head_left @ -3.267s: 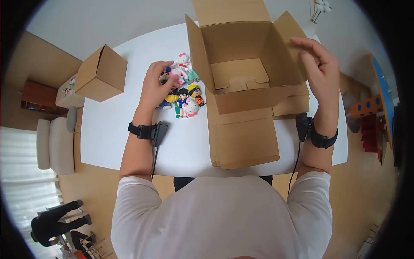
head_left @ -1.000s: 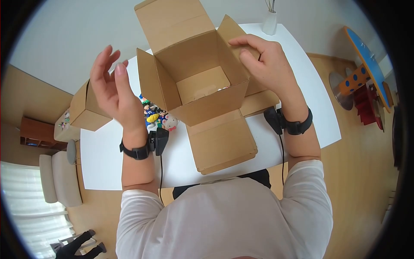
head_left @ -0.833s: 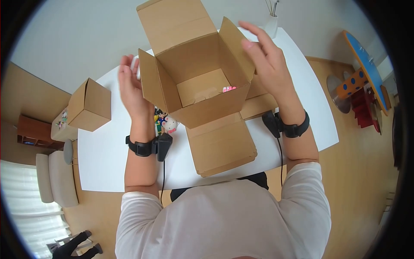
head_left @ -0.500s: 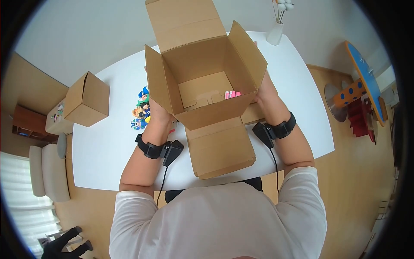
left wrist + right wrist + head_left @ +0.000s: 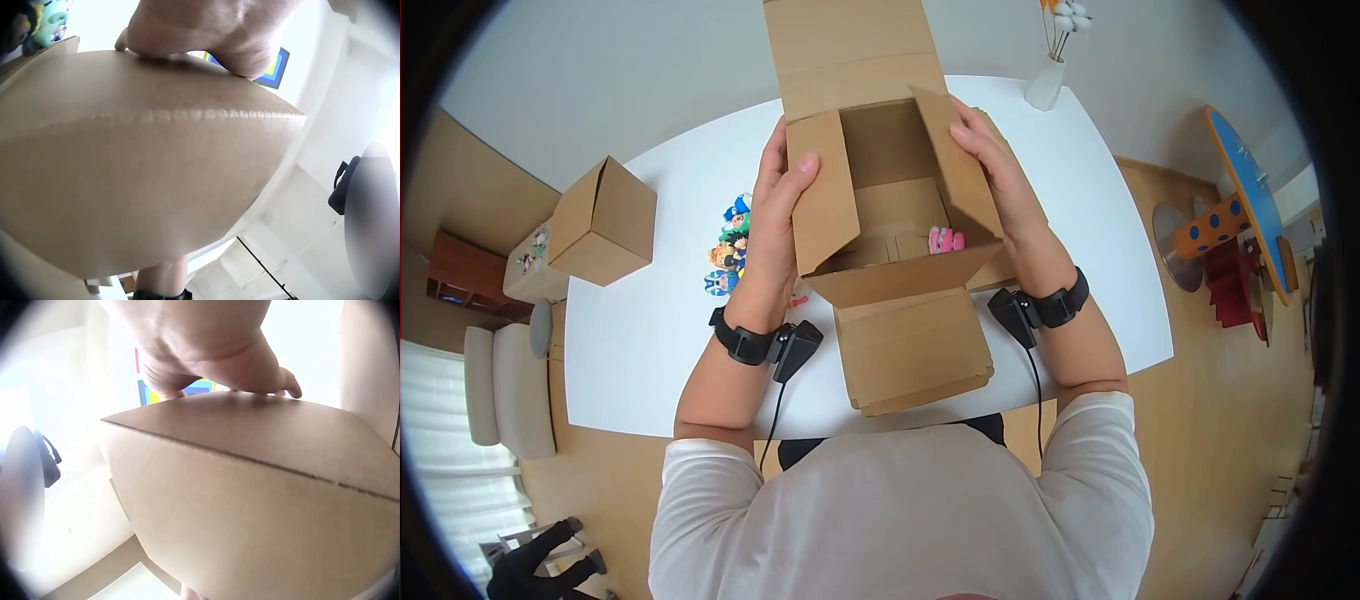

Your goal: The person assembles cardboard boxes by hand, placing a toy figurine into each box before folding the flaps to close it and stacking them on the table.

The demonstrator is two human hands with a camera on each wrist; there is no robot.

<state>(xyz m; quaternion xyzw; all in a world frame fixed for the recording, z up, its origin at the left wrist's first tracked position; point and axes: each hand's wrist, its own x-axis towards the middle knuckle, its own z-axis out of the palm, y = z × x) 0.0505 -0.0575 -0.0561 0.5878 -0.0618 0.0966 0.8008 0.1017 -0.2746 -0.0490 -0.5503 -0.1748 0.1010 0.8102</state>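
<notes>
In the head view, an open cardboard box (image 5: pixel 895 140) stands tilted toward me in front of my body. My left hand (image 5: pixel 778 205) holds its left side, the thumb lying on the inward-folded left flap (image 5: pixel 825 190). On the other side, my right hand (image 5: pixel 1000 175) grips the box with the thumb over the right flap (image 5: pixel 960 165), which leans partly inward. A pink toy figure (image 5: pixel 946 240) lies inside by the front wall. Both wrist views show the hands pressed to the box sides (image 5: pixel 156 181), with most fingertips hidden.
Flat cardboard (image 5: pixel 915 345) lies under and in front of the box. Several toy figures (image 5: pixel 728 255) sit beside my left forearm on the white table (image 5: pixel 630 350). A second cardboard box (image 5: pixel 605 220) stands at the left, and a white vase (image 5: pixel 1046 85) at the back right.
Both hands have come to the box's sides and taken hold of it. Its side flaps have swung inward. The left hand has left the toy figures, and the pink figure is now visible inside.
</notes>
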